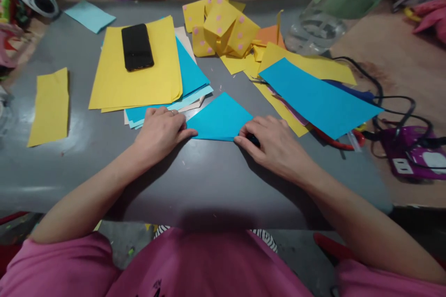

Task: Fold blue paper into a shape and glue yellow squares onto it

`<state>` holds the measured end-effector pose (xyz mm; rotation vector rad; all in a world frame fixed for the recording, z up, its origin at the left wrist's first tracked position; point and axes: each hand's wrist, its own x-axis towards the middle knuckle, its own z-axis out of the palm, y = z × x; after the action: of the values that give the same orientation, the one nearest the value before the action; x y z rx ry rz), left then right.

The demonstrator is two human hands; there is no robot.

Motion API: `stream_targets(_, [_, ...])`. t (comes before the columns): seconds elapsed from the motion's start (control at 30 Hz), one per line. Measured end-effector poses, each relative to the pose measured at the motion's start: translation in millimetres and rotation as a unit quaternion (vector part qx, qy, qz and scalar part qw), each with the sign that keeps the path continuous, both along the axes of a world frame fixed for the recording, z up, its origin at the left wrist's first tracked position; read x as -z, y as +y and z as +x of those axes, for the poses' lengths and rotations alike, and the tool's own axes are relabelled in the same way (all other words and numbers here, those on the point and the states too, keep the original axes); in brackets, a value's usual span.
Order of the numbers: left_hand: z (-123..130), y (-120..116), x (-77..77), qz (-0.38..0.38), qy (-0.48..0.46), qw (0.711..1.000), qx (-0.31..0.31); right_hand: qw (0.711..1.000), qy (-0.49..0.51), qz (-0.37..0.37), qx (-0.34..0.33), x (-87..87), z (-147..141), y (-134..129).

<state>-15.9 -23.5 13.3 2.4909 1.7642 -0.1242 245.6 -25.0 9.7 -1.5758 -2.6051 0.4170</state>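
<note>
A blue paper folded to a triangle (221, 116) lies on the grey table (195, 185), its point away from me and its folded long edge toward me. My left hand (162, 130) is closed at the left corner, thumb along the near edge. At the right corner my right hand (268, 141) pinches the paper between thumb and fingers; something dark shows between them, too hidden to name. Left of the triangle, a stack of yellow sheets (139, 86) rests on blue and pale sheets, with a black phone (137, 47) on top.
Dotted yellow paper shapes (221, 23) stand at the back. A blue sheet (320, 95) covers scissors and yellow scraps at the right. Beyond are a green-topped bottle (327, 18), black cables and a purple object (414, 153). A yellow strip (50, 106) lies far left.
</note>
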Motion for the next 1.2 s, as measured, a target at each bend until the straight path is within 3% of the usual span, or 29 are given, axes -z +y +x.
stream_targets(0.27, [-26.6,-0.5,19.7,0.129,0.046,0.989,-0.054,1.0,-0.03,-0.005,0.01,-5.4,-5.3,1.5])
stream_targets(0.4, [-41.1,-13.1,18.6,0.234,0.03,0.965,-0.112,0.999,-0.036,-0.011,0.009,-6.4,-8.3,3.4])
stream_targets(0.47, [-36.4,-24.5,14.5,0.305,-0.025,0.948,-0.091,0.999,-0.033,-0.016,0.011,-6.7,-9.0,4.2])
stream_targets(0.53, [-21.9,-37.1,12.1,0.331,-0.075,0.941,0.014,0.999,-0.03,-0.015,0.014,-7.0,-9.5,4.6])
stream_targets(0.6, [-2.2,-47.4,14.2,0.277,-0.086,0.941,0.175,0.999,-0.029,-0.01,0.015,-7.7,-10.0,4.4])
stream_targets(0.67, [15.5,-52.7,20.3,0.205,-0.086,0.944,0.245,0.999,-0.031,-0.009,0.016,-8.7,-10.6,3.8])
stream_targets(0.87, [27.7,-50.2,34.0,0.054,-0.075,0.976,0.196,0.999,-0.039,-0.019,0.014,-11.5,-11.9,3.8])
stream_targets(1.2, [29.3,-52.2,33.3,0.033,-0.085,0.979,0.185,0.995,-0.094,-0.033,0.001,-19.8,4.7,5.4])
